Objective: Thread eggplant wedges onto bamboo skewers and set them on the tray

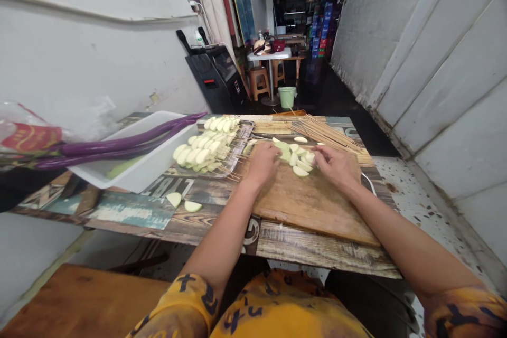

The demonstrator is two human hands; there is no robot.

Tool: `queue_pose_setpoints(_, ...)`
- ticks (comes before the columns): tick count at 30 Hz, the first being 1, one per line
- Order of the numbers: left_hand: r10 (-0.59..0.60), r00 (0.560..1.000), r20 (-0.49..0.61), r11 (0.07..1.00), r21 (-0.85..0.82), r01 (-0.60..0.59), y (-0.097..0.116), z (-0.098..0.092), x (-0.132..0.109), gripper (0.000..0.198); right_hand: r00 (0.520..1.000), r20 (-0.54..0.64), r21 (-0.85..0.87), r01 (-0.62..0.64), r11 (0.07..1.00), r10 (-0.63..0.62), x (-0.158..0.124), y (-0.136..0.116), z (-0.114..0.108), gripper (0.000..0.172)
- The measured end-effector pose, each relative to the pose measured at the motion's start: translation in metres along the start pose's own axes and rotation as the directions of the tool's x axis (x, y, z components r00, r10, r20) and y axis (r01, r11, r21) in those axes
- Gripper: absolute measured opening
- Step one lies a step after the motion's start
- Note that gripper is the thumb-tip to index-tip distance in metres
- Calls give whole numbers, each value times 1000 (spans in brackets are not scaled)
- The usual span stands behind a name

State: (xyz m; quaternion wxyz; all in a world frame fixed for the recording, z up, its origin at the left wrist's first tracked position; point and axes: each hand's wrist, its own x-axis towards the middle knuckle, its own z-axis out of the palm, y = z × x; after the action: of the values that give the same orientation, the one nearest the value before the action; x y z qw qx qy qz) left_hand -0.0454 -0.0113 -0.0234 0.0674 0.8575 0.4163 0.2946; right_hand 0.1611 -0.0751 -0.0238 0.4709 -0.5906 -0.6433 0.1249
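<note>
Pale green vegetable slices (301, 165) lie heaped on a wooden cutting board (304, 203). At the heap's left edge, my left hand (264, 159) has its fingers curled beside a larger green piece (282, 150); what lies inside them is hidden. On the other side, my right hand (337, 165) reaches to the slices with fingers apart, its tips touching or close to them. Left of the board, a metal tray (246, 134) bears rows of skewered slices (198, 149). Loose bamboo skewers (327, 132) are spread beyond the board on the right.
Long purple eggplants (130, 140) rest across a white plastic bin (138, 179) at the left. Two loose slices (193, 206) sit on the patterned table (222, 222). Past the table stand a black speaker (217, 76), a green bucket (287, 96) and a stool (259, 82).
</note>
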Motion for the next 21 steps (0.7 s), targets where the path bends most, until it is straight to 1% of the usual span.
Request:
queue_pose_setpoints(3, -2, 1000, 25, 999, -33, 3, 1, -1, -1, 13, 999, -13, 31, -42, 999, 42, -1, -9, -3, 32)
queue_pose_setpoints(5, -32, 999, 12, 993, -109, 33, 3, -2, -1, 11, 998, -36, 32, -56, 998, 57, -2, -14, -5, 35)
queue_pose_setpoints(7, -131, 989, -62, 952, -287, 108, 5, -2, 0, 13, 996, -80, 25, -37, 999, 39, -3, -18, -6, 33)
queue_pose_setpoints(8, -211, 973, -96, 895, -418, 153, 7, -1, 1, 15, 994, -104, 24, -16, 1000, 19, -4, -18, -5, 31)
queue_pose_setpoints(9, -302, 947, -104, 804, -563, 194, 8, -1, 2, 18, 992, -124, 25, 9, 1000, -6, -4, -18, -5, 29)
queue_pose_setpoints(10, -388, 919, -74, 677, -699, 230, 10, -1, 3, 20, 991, -130, 25, 36, 999, -32, -4, -18, -4, 28)
queue_pose_setpoints(11, -452, 892, -10, 527, -810, 258, 11, -2, 4, 23, 992, -113, 26, 62, 998, -58, -4, -18, -4, 27)
queue_pose_setpoints(12, -492, 868, 69, 367, -888, 278, 13, -3, 6, 24, 994, -73, 23, 87, 996, -85, -4, -19, -5, 28)
queue_pose_setpoints(14, -503, 837, 216, 69, -955, 288, 14, -6, 8, 25, 990, 41, 12, 137, 990, -138, -3, -23, -8, 28)
queue_pose_setpoints(15, -495, 828, 264, -54, -960, 274, 14, -8, 9, 25, 982, 96, 6, 164, 987, -163, -3, -26, -11, 28)
queue_pose_setpoints(16, -489, 821, 297, -157, -955, 252, 13, -10, 10, 24, 974, 138, -6, 185, 983, -182, -2, -31, -14, 27)
queue_pose_setpoints(17, -484, 815, 319, -238, -944, 228, 13, -12, 10, 23, 968, 165, -24, 196, 980, -190, -1, -36, -18, 27)
queue_pose_setpoints(18, -479, 811, 336, -299, -931, 209, 12, -13, 11, 22, 966, 179, -44, 197, 979, -186, -1, -41, -23, 28)
queue_pose_setpoints(19, -473, 808, 351, -343, -918, 197, 11, -14, 11, 21, 967, 191, -59, 185, 981, -171, -2, -47, -27, 29)
queue_pose_setpoints(21, -458, 804, 379, -400, -896, 195, 11, -14, 11, 19, 969, 219, -54, 130, 990, -115, -6, -56, -33, 32)
